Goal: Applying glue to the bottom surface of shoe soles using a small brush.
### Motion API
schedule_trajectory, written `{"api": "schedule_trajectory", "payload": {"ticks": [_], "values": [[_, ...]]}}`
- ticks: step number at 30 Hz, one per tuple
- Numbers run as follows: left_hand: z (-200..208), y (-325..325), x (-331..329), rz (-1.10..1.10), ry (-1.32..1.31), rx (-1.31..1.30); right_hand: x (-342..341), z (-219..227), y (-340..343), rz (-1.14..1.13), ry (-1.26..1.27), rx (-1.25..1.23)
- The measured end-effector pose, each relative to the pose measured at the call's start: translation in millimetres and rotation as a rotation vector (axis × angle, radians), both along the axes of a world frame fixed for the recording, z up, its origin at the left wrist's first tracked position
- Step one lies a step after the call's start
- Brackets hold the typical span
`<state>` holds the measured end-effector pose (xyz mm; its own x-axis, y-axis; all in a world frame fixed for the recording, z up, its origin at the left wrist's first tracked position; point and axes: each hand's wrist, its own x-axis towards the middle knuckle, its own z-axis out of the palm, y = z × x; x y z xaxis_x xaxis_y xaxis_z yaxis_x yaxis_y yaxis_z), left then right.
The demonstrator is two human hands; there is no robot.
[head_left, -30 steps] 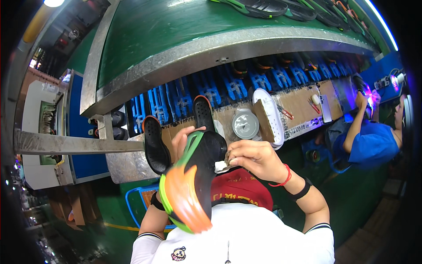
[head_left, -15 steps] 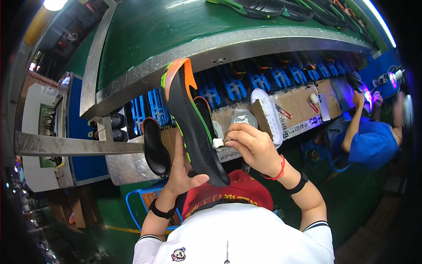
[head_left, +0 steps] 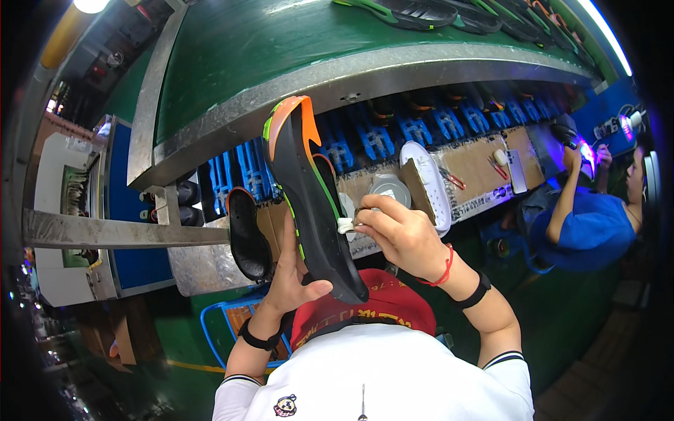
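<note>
A black shoe sole (head_left: 309, 203) with an orange tip and green edging stands lengthwise in front of me, tilted. My left hand (head_left: 289, 275) grips it from the left near its lower end, thumb across the near side. Between the pinched fingers of my right hand (head_left: 401, 235) is a small white wad (head_left: 345, 224), perhaps cloth or cotton. The wad is at the sole's right edge; whether it touches I cannot tell. Just beyond that hand is a round grey dish (head_left: 391, 188). Another black sole (head_left: 249, 237) stands left of my left hand.
A metal-edged green bench (head_left: 281, 42) spans above, with more soles at its far right. Blue racks (head_left: 375, 140) line up beneath it. A white sole-shaped piece (head_left: 437, 193) and red-handled tools (head_left: 455, 180) lie on cardboard. At right sits a person in blue (head_left: 593, 224).
The sole has swung slightly right at its orange end. My right hand has shifted a little left and turned, and the white wad now shows at a different angle by the sole's edge.
</note>
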<state>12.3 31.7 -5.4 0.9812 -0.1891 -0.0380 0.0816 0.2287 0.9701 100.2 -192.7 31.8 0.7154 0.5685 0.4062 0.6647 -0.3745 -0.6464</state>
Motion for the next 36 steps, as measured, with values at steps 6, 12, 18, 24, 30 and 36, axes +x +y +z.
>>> {"api": "schedule_trajectory", "payload": {"ticks": [6,12,18,24,30,36], "values": [[-3.1,-1.3,-0.8,0.038,0.014,0.002,3.0,1.1,-3.1,0.153,0.024,-0.044],[-11.0,-0.5,-7.9,0.053,0.121,-0.129,6.5,4.4,-8.1,0.2,0.112,0.059],[-9.9,-2.0,-23.8,0.09,0.363,-0.429,5.8,4.9,-20.3,0.016,0.236,0.291],[-6.2,-3.8,-24.0,0.125,0.368,-0.525,-9.5,-2.3,-28.9,-0.069,0.355,0.292],[1.1,-7.1,-22.3,0.105,0.321,-0.596,-18.5,-8.5,-38.0,-0.166,0.435,0.318],[6.2,-11.1,-17.6,0.079,0.279,-0.566,-22.4,-13.0,-53.0,-0.275,0.518,0.381]]}}
